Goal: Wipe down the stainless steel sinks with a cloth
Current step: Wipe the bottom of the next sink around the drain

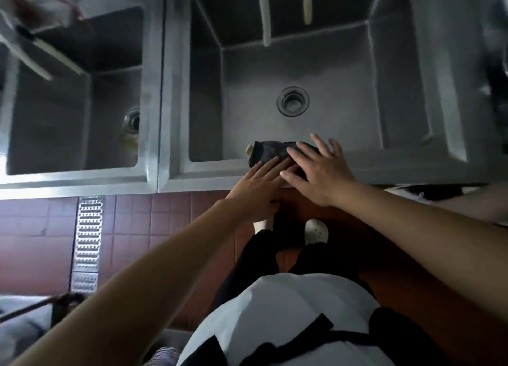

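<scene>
Both hands lie flat with straight fingers, the left hand (258,181) and right hand (320,170) pressing a dark cloth (270,152) draped over the front rim of the right sink (384,162). Pressed unevenly, the cloth could slip off into the basin.

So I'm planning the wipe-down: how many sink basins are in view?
2. The left basin sits at the frame's left; the right basin is in front of the person, with the cloth on its near rim under both hands. More may lie beyond the frame.
</scene>
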Tool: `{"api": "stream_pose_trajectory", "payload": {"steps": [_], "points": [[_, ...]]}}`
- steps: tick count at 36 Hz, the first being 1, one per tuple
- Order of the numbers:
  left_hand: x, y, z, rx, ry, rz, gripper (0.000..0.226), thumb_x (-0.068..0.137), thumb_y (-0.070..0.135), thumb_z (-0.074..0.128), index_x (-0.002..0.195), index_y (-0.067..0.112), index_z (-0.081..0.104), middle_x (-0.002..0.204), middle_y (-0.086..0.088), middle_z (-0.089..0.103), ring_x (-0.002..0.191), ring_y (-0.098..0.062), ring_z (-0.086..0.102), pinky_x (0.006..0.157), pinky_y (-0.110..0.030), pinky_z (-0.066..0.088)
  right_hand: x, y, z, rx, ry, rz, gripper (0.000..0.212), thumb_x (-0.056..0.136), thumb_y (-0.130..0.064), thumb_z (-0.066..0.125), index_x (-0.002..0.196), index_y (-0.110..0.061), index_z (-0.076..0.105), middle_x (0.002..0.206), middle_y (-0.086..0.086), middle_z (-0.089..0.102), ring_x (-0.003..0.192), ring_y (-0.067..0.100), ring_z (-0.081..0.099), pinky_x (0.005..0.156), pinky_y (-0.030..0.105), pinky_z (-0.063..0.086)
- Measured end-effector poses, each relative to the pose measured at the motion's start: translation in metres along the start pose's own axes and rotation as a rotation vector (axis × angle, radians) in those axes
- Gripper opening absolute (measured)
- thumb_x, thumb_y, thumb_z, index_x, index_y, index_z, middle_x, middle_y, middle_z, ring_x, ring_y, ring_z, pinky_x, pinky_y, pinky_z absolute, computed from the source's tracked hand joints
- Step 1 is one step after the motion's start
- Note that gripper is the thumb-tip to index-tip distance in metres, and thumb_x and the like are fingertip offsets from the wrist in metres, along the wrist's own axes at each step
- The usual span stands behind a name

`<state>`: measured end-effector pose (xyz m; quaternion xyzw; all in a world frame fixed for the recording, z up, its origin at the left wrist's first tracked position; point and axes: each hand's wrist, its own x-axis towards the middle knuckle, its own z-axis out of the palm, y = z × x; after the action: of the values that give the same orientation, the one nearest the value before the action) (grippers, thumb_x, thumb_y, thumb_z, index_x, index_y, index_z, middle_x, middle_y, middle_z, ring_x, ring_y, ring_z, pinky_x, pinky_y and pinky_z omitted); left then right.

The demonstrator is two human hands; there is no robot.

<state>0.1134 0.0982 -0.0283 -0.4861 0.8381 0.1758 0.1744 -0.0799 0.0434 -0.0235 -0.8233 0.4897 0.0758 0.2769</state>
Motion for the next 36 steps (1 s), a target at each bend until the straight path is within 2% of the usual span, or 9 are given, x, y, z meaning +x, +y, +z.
{"api": "stream_pose_trajectory", "payload": {"steps": [5, 9, 13, 17, 20, 26, 30, 34, 36], "points": [[-0.044, -0.039, -0.004, -0.246, 0.082, -0.101, 0.089, 0.083, 0.023, 0.061, 0.158, 0.032, 0.014, 0.166, 0.008, 0.009, 0.153, -0.014, 0.001, 0.123, -0.036, 0.01, 0.015, -0.039, 0.018, -0.009, -0.113, -0.044, 0.087, 0.078, -0.083, -0.002, 0.155, -0.043, -0.005, 0.168, -0.001, 0.0, 0.152, 0.027, 0.002, 0.12, 0.052, 0.006], [-0.095, -0.076, 0.008, -0.526, 0.347, -0.388, 0.066, 0.087, 0.012, 0.06, 0.149, 0.028, 0.042, 0.158, 0.003, 0.037, 0.148, -0.02, 0.027, 0.118, -0.046, 0.03, 0.033, -0.075, 0.031, -0.051, -0.111, -0.046, 0.083, 0.08, -0.08, 0.002, 0.155, -0.044, 0.002, 0.167, 0.001, -0.001, 0.151, 0.03, -0.001, 0.119, 0.053, 0.003], [-0.156, -0.128, 0.037, -0.557, 0.464, -0.725, 0.064, 0.095, 0.024, 0.058, 0.153, 0.029, 0.033, 0.162, 0.002, 0.027, 0.151, -0.019, 0.017, 0.122, -0.048, 0.019, 0.056, -0.117, 0.05, -0.104, -0.11, -0.099, 0.07, 0.093, -0.071, 0.019, 0.156, -0.044, 0.001, 0.168, 0.001, -0.004, 0.152, 0.029, -0.009, 0.12, 0.05, -0.002], [-0.209, -0.189, 0.064, -0.534, 0.5, -0.885, 0.063, 0.099, 0.037, 0.049, 0.155, 0.036, 0.021, 0.166, 0.001, 0.014, 0.153, -0.019, 0.005, 0.123, -0.048, 0.007, 0.083, -0.171, 0.065, -0.157, -0.095, -0.158, 0.066, 0.098, -0.064, 0.023, 0.156, -0.042, 0.001, 0.168, 0.002, -0.002, 0.152, 0.029, -0.006, 0.12, 0.049, 0.002], [-0.237, -0.237, 0.08, -0.557, 0.515, -0.934, 0.062, 0.099, 0.046, 0.045, 0.155, 0.038, 0.02, 0.166, 0.0, 0.012, 0.153, -0.02, 0.004, 0.123, -0.048, 0.005, 0.09, -0.207, 0.078, -0.171, -0.04, -0.082, 0.067, 0.098, -0.064, 0.026, 0.157, -0.039, 0.008, 0.167, 0.002, 0.007, 0.152, 0.031, 0.002, 0.121, 0.05, 0.007], [-0.263, -0.308, 0.105, -0.597, 0.418, -0.927, 0.061, 0.1, 0.055, 0.036, 0.155, 0.039, 0.015, 0.167, -0.001, 0.006, 0.153, -0.021, -0.003, 0.122, -0.045, -0.001, 0.089, -0.29, 0.101, -0.025, 0.242, 0.307, 0.059, 0.098, -0.047, 0.05, 0.152, -0.023, 0.039, 0.159, 0.012, 0.033, 0.142, 0.04, 0.029, 0.115, 0.053, 0.024], [-0.271, -0.333, 0.112, -0.589, 0.357, -0.891, 0.06, 0.099, 0.055, 0.032, 0.155, 0.042, 0.013, 0.167, 0.0, 0.003, 0.153, -0.021, -0.007, 0.123, -0.047, -0.004, 0.106, -0.344, 0.103, 0.134, 0.258, 0.55, 0.061, 0.099, -0.051, 0.042, 0.153, -0.024, 0.034, 0.159, 0.008, 0.031, 0.139, 0.039, 0.027, 0.114, 0.051, 0.028], [-0.278, -0.346, 0.118, -0.574, 0.297, -0.856, 0.061, 0.098, 0.062, 0.022, 0.155, 0.044, 0.011, 0.167, 0.002, -0.001, 0.152, -0.018, -0.013, 0.122, -0.046, -0.009, 0.119, -0.378, 0.098, 0.273, 0.239, 0.461, 0.063, 0.096, -0.05, 0.052, 0.15, -0.021, 0.041, 0.151, 0.01, 0.037, 0.134, 0.035, 0.03, 0.113, 0.044, 0.031], [-0.279, -0.347, 0.121, -0.572, 0.285, -0.842, 0.063, 0.096, 0.066, 0.017, 0.155, 0.047, 0.008, 0.167, 0.004, -0.004, 0.151, -0.016, -0.017, 0.122, -0.045, -0.012, 0.122, -0.384, 0.094, 0.146, 0.237, 0.333, 0.059, 0.093, -0.051, 0.057, 0.144, -0.022, 0.051, 0.14, 0.009, 0.045, 0.127, 0.033, 0.038, 0.107, 0.044, 0.035]]}}
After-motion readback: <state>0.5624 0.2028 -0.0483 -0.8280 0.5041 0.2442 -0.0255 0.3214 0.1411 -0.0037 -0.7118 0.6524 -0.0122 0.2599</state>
